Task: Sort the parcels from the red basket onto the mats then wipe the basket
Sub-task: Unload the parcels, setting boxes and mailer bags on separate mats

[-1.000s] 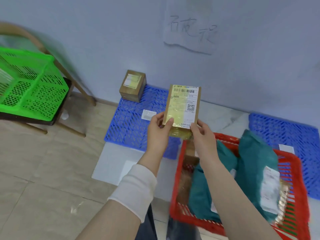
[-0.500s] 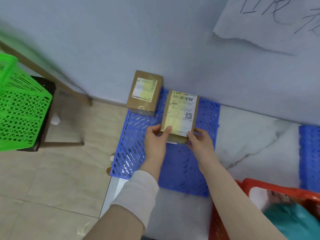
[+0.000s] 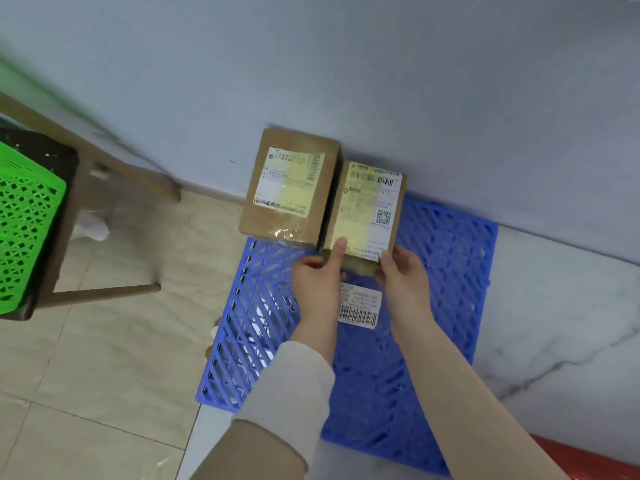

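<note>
Both forearms reach forward from the bottom of the view, roughly parallel. The left arm wears a pale sleeve to the wrist and the right is bare. The left hand [image 3: 317, 271] grips the near left corner of a brown cardboard parcel [image 3: 367, 209], with its thumb laid flat up the labelled top face and its fingers curled at the side. The right hand [image 3: 403, 271] pinches the near right corner, thumb on top and fingers wrapped beneath the end.

The parcel sits over the far edge of the blue mat [image 3: 450, 271] with its far end at the wall. Whether it rests fully on the mat cannot be told. Its left side lies against a second parcel [image 3: 291, 188] — wider, label up, also at the wall. A barcode label [image 3: 360, 306] lies on the mat between the wrists.

Only a corner of the red basket [image 3: 588, 459] shows at the lower right, well apart from the hands. A green basket [image 3: 24, 230] sits on a stool [image 3: 52, 168] at the far left.
</note>
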Available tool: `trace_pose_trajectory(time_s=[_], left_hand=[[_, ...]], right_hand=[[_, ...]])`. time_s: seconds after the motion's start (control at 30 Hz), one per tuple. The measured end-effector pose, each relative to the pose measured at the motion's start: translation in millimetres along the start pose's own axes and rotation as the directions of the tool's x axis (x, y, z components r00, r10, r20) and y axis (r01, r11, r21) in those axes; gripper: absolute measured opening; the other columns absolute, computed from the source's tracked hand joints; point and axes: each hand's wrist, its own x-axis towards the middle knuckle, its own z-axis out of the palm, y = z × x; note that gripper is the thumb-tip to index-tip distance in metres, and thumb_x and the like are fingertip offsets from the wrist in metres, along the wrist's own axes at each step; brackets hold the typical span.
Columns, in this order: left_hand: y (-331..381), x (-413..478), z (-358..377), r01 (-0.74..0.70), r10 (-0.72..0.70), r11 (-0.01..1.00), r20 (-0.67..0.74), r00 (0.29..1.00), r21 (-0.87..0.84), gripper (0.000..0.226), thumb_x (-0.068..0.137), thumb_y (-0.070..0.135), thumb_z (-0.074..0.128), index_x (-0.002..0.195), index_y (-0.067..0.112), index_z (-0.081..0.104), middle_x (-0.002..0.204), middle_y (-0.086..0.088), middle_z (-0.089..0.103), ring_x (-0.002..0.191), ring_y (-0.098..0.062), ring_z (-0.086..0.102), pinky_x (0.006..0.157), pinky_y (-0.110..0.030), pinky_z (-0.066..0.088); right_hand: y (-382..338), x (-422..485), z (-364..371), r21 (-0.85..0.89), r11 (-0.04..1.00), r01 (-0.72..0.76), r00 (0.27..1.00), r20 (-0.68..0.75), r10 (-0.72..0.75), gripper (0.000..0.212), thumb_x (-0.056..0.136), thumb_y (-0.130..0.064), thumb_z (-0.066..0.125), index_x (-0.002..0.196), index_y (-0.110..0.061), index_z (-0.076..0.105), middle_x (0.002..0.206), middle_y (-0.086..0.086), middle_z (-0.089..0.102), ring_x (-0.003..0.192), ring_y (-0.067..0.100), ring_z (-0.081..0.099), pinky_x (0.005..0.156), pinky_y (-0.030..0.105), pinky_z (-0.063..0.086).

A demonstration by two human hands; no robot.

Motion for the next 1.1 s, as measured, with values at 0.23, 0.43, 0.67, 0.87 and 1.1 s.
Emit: trace_pose_trajectory(time_s=[0.23,0.43,0.67,0.87,1.1], left_hand=[[9.8,10.3,9.1,0.088,-0.078,0.984,0.069,0.995,-0.155,0.044,0.077,0.04,0.07,0.091,-0.001,0.061,0.074,-0.001,0.066,0.048,0.002,0.064,0.052,-0.012,0.051],[18.2,-3.9,2.2,0.084,-0.07,0.992,0.15,0.986,-0.089,0.033,0.084,0.041,0.062,0.081,0.009,0.055,0.078,-0.002,0.061,0.068,-0.008,0.061,0.063,-0.022,0.054],[26.3,-81.8,-39.2,-0.308,0.238,0.895,0.238,0.942,0.323,0.022,0.087,0.028,0.061,0.096,0.01,0.054,0.09,0.0,0.059,0.098,-0.024,0.06,0.08,-0.032,0.045],[13.9,-187.7,-65.4,-0.678,0.542,0.218,0.491,0.682,0.702,0.032,0.086,0.029,0.058,0.114,0.014,0.052,0.116,-0.008,0.056,0.111,-0.028,0.049,0.09,-0.039,0.035],[-36.0,-317.7,-74.6,-0.705,0.615,-0.09,0.596,0.516,0.703,0.032,0.089,0.033,0.051,0.117,0.018,0.05,0.115,-0.006,0.054,0.112,-0.026,0.047,0.092,-0.034,0.029]], right_hand=[[-0.5,13.7,12.3,-0.082,0.992,0.098,0.994,-0.044,-0.102,0.012,0.094,-0.023,0.048,0.106,-0.023,0.047,0.104,-0.006,0.058,0.098,0.011,0.058,0.088,0.028,0.047],[-7.2,1.9,2.5,-0.225,0.971,0.085,0.996,0.007,-0.085,0.042,0.094,-0.032,0.048,0.13,-0.011,0.044,0.13,0.001,0.054,0.116,0.014,0.052,0.096,0.028,0.041],[-22.4,-77.7,-46.4,-0.459,0.853,0.246,0.961,0.0,-0.277,0.043,0.089,-0.025,0.058,0.129,-0.013,0.046,0.134,0.003,0.049,0.124,0.015,0.044,0.096,0.021,0.034],[-31.6,-169.8,-112.4,-0.869,0.353,0.347,0.854,0.136,-0.502,0.043,0.089,-0.028,0.055,0.13,-0.015,0.046,0.131,0.007,0.047,0.121,0.026,0.041,0.095,0.033,0.03],[-9.2,-260.3,-209.9,-0.897,0.26,0.357,0.827,0.174,-0.534,0.044,0.087,-0.028,0.053,0.129,-0.017,0.044,0.13,0.007,0.045,0.121,0.026,0.04,0.097,0.034,0.029]])
